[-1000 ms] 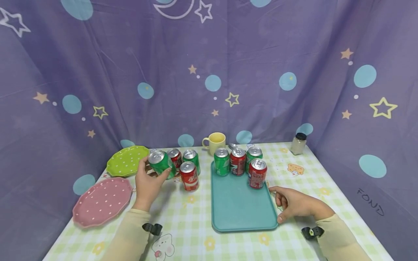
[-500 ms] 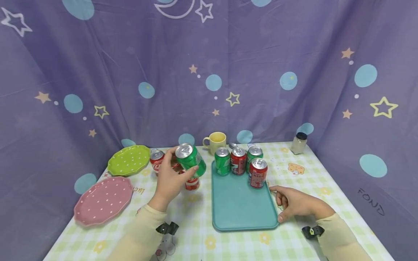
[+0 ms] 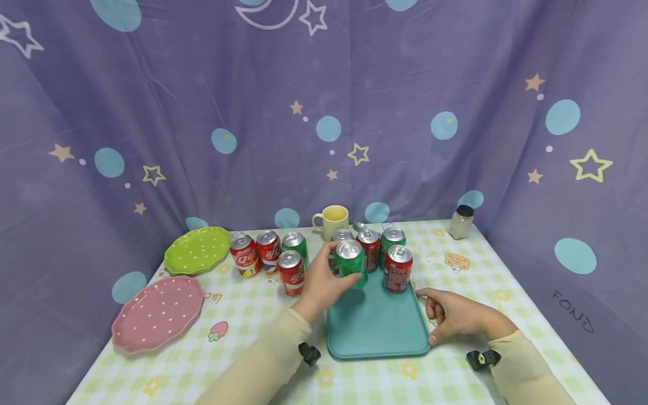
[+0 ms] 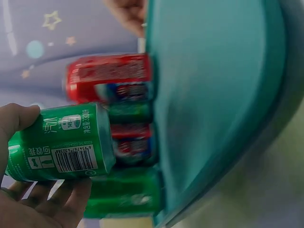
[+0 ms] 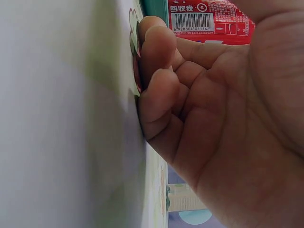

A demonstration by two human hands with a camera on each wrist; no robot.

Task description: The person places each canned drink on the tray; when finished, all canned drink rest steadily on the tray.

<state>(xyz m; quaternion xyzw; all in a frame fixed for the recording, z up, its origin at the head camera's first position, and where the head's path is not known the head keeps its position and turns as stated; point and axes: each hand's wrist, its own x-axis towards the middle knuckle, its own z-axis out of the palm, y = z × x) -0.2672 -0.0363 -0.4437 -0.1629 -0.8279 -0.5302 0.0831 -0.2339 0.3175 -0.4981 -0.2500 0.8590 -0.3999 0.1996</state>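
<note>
While the left hand (image 3: 324,277) grips a green aluminium soda can (image 3: 351,263) — fingers and thumb wrapped round its side — the can hangs upright just above the far left part of the teal plastic tray (image 3: 377,326), in front of a row of three red and green cans (image 3: 370,247). Beside it on the tray stands a red soda can (image 3: 397,268). At the tray's right edge the right hand (image 3: 455,315) rests on the checked tablecloth (image 3: 243,343), fingers loosely curled, holding nothing.
</note>
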